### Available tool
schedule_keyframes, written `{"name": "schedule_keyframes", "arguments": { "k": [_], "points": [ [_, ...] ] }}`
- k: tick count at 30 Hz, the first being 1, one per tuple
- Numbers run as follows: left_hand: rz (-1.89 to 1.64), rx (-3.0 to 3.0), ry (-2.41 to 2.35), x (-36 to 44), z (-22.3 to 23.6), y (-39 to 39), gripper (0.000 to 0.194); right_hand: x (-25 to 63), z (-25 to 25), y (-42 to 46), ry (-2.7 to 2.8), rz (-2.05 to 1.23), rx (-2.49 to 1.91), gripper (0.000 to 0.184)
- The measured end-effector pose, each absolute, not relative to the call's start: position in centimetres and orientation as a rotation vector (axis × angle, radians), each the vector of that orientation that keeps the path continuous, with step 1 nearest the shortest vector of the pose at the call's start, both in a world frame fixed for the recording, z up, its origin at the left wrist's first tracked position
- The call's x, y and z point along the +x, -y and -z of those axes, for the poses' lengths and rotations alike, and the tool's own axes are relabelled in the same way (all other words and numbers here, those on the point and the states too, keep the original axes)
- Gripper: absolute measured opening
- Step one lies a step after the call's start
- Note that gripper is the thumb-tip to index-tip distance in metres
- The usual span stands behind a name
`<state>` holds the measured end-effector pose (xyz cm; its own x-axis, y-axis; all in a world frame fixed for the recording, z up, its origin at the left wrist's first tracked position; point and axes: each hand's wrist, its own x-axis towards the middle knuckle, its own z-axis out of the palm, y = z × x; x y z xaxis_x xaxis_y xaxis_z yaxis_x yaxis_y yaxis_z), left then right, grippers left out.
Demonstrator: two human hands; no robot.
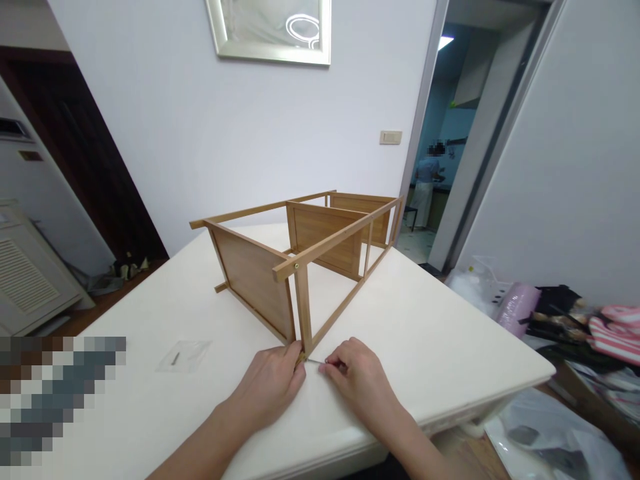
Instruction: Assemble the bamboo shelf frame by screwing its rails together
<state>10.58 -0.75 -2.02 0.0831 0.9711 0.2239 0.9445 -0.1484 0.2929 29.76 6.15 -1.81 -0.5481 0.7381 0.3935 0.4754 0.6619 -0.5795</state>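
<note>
A wooden shelf frame point(327, 240) with several panels lies on its side on the white table point(425, 320). My left hand point(273, 383) is closed around the end of its nearest lower leg, and the fingers hide most of that end. In my right hand point(357, 373) a thin metal hex key point(316, 361) is pinched between thumb and fingers. Its far tip meets the leg at the corner, beside my left fingertips. Higher on the same end, a brass-coloured bolt head point(297, 266) shows in the upper leg.
A small clear plastic bag point(184, 356) with a dark little piece inside lies left of my left hand. Bags and a pink roll point(517, 308) crowd the floor at right. Beyond the doorway stands a person point(427, 177). A pixelated patch covers the lower left.
</note>
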Motion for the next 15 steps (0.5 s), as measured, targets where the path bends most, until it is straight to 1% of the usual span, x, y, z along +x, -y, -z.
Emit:
{"name": "schedule_keyframes", "arguments": {
  "k": [3, 7, 11, 15],
  "points": [
    [-0.648, 2.233, -2.035, 10.52, 2.08, 0.7, 0.017, 29.66, 1.59, -5.87, 2.299, -0.499, -0.906, 0.015],
    [-0.879, 2.06, -1.997, 10.38, 2.09, 0.68, 0.024, 29.77, 1.38, -5.74, 2.278, -0.499, -0.894, 0.016],
    [-1.101, 1.615, -1.82, 10.33, 2.35, 0.55, 0.03, 29.92, 1.41, -5.84, 2.222, -0.507, -0.888, 0.017],
    [-1.278, 1.2, -1.608, 10.47, 2.64, 0.32, 0.042, 29.88, 1.51, -5.9, 2.173, -0.49, -0.859, 0.016]
  ]
}}
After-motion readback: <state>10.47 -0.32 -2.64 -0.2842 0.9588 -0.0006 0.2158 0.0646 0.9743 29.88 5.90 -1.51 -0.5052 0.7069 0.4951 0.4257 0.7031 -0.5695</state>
